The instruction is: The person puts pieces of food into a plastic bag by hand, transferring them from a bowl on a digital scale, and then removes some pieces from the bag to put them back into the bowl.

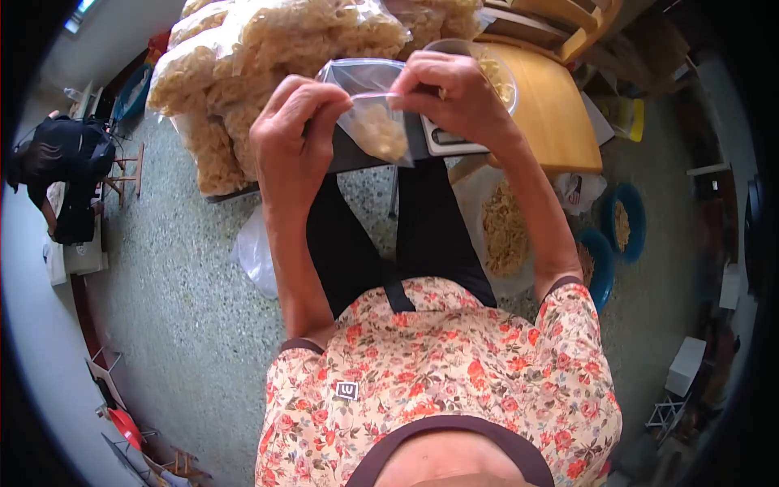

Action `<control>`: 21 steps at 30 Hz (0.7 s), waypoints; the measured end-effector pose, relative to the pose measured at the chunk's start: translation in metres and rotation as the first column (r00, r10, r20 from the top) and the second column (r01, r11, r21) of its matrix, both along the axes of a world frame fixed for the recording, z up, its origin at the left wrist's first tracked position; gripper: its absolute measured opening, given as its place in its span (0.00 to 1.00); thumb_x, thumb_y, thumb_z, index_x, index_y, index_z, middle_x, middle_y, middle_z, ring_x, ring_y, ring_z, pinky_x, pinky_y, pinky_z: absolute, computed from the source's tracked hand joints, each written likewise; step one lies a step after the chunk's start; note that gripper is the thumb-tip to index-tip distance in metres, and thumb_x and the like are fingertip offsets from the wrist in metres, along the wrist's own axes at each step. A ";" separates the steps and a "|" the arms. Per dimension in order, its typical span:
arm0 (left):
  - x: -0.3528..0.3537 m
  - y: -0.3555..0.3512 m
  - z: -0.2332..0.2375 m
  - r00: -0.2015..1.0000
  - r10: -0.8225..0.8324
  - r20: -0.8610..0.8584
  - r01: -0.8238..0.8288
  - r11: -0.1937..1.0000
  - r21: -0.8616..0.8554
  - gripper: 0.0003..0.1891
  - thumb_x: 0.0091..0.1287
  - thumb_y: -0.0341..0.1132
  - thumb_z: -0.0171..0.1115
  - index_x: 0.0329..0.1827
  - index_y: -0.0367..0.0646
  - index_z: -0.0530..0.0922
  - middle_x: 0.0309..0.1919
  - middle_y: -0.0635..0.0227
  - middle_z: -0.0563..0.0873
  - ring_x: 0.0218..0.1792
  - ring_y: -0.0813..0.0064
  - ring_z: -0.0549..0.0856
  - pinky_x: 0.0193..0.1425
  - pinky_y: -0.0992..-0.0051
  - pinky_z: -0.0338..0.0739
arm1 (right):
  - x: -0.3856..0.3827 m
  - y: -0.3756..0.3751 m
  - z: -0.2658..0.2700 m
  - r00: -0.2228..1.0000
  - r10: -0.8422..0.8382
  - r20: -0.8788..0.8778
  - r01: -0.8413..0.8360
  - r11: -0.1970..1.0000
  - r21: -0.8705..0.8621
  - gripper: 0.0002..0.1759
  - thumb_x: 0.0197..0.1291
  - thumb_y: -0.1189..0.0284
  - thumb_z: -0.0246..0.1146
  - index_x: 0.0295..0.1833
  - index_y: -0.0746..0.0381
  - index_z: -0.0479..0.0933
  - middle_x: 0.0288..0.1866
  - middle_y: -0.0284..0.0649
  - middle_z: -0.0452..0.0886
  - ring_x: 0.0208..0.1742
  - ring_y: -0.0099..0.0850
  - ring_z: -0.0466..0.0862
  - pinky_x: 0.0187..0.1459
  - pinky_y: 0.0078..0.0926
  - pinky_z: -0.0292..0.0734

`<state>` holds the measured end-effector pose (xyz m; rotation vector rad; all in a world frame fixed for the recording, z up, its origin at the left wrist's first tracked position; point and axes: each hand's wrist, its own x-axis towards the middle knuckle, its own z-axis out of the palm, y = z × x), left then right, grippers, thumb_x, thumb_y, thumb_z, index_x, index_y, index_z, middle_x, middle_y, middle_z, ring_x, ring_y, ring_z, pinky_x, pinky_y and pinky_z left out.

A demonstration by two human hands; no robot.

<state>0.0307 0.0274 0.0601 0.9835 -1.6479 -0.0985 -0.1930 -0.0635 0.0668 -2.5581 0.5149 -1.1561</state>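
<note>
Between my two hands hangs a clear zip bag (376, 130) with a pink strip along its top edge. Pale yellowish pieces lie in its lower part. My left hand (296, 122) pinches one top corner of the bag between thumb and forefinger. The other end of the top edge is pinched by my right hand (450, 91). Behind the right hand, partly covered by it, are a clear tub (497, 77) of similar pale pieces and a white kitchen scale (438, 140).
Large filled plastic bags (268, 61) are piled at the far left. A wooden chair (556, 114) stands at the right. Below it are a big open bag of yellowish pieces (505, 227) and blue basins (629, 219). Another person (69, 170) bends over at the far left.
</note>
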 end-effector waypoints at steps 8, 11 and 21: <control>-0.005 -0.005 -0.024 1.000 0.004 0.017 -0.007 0.990 0.141 0.05 0.65 0.21 0.72 0.39 0.39 0.86 0.34 0.64 0.84 0.35 0.66 0.87 0.39 0.68 0.81 | 0.001 0.016 -0.033 0.992 -0.125 -0.002 0.124 0.989 0.074 0.07 0.59 0.75 0.76 0.41 0.62 0.86 0.37 0.40 0.88 0.37 0.38 0.88 0.41 0.32 0.84; -0.011 -0.001 -0.025 0.998 -0.044 0.044 0.037 0.987 0.154 0.05 0.64 0.21 0.74 0.40 0.40 0.88 0.35 0.63 0.84 0.36 0.66 0.87 0.38 0.68 0.81 | 0.004 0.025 -0.036 0.997 0.005 -0.072 0.014 0.964 0.265 0.13 0.57 0.76 0.79 0.47 0.65 0.85 0.44 0.40 0.89 0.35 0.34 0.86 0.35 0.30 0.82; -0.016 0.013 -0.033 0.989 -0.135 0.067 0.115 0.963 0.243 0.09 0.61 0.15 0.72 0.42 0.36 0.88 0.40 0.63 0.83 0.42 0.69 0.86 0.45 0.73 0.81 | 0.020 0.026 -0.037 0.740 0.162 -0.653 0.093 0.937 0.338 0.30 0.46 0.52 0.83 0.47 0.62 0.85 0.44 0.45 0.89 0.51 0.49 0.90 0.50 0.47 0.83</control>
